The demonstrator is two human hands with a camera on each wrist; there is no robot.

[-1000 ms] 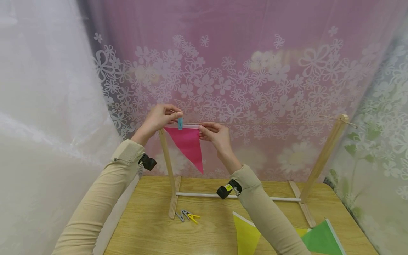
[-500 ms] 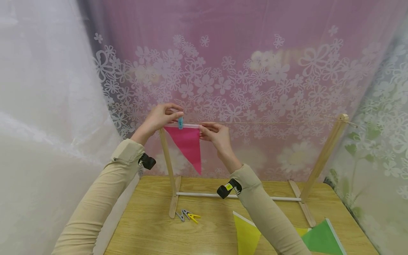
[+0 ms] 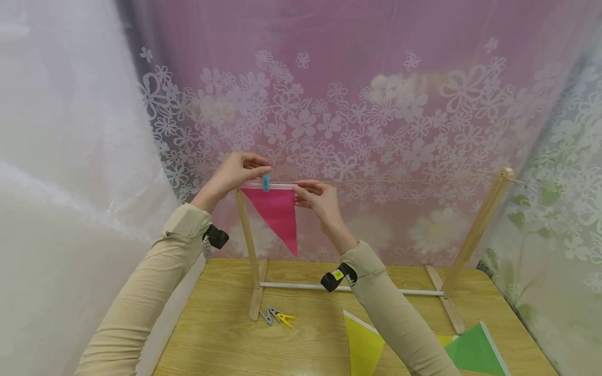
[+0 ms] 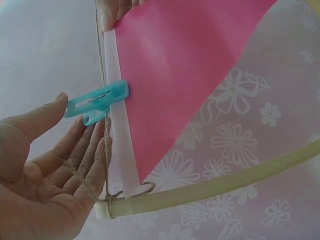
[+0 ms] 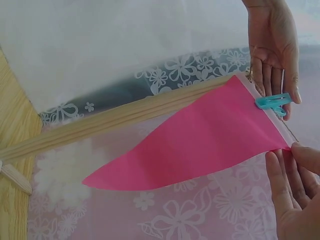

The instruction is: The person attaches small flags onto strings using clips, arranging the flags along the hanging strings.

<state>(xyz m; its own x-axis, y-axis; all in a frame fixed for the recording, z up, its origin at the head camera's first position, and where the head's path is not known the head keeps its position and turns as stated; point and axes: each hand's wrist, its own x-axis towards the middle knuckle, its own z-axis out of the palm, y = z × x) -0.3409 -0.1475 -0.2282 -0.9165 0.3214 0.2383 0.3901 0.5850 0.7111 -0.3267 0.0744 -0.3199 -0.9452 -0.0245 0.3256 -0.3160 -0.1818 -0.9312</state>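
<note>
A pink triangular flag (image 3: 277, 214) with a white top band hangs point down along a string (image 3: 400, 180), near the left post. Across the band sits a light-blue clothespin (image 4: 102, 99), its jaws over the band's edge. My left hand (image 3: 235, 171) holds the clothespin, thumb on one handle and fingers behind the other, beside the knotted string end. With thumb and fingers, my right hand (image 3: 321, 201) pinches the flag's upper right corner next to the string. In the right wrist view the flag (image 5: 195, 145) spreads out between both hands.
A wooden post (image 3: 479, 235) holds the string's right end. A white rod (image 3: 291, 286) joins the stand's feet on the wooden table (image 3: 226, 344). Grey clothespins (image 3: 269, 316) and a yellow clothespin (image 3: 286, 319) lie there, with a yellow flag (image 3: 362, 344) and a green flag (image 3: 477, 352).
The pink flag's lower tip has swung slightly left. Both hands keep their places at the clothespin and the flag's corner.
</note>
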